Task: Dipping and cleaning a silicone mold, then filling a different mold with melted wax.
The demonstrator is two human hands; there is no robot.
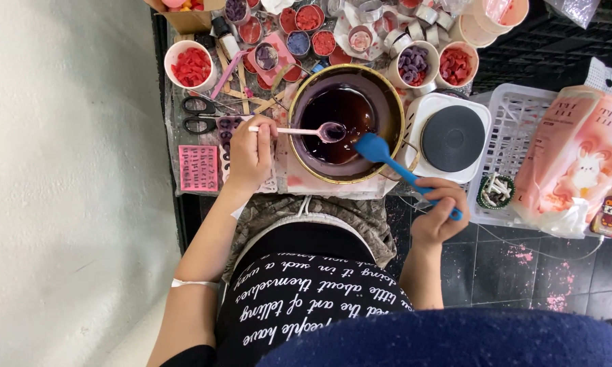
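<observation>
Left hand (250, 155) pinched around the handle of a small pink spoon (299, 130); spoon held level, its bowl out past the fingertips over the dark brown liquid in the gold-rimmed melting pot (306, 102). Bowl of spoon carries some of the dark liquid.

Right hand (439, 212) clenched on the handle end of a blue silicone spatula (387, 160). Spatula runs diagonally up and away from the hand; its blade sits over the pot's near edge, at the liquid. Blade and spoon bowl near each other, not touching.

Pot lies between the two hands, slightly beyond them, on a stained work surface (306, 182).

Just beyond the right hand: a white hot plate with black round top (453, 138), beside the pot. Past that hand's outer side: a small round cup of white sticks (496, 190) in a white plastic basket (508, 109), then a pink printed bag (578, 160).

Beyond the left hand: black-handled scissors (198, 115), wooden sticks, a white cup of red wax pieces (191, 66). On its outer side, a pink letter mould (198, 166).

Beyond the pot: several small tins and cups of red and purple wax pieces, among them a cup of purple pieces (413, 65).
</observation>
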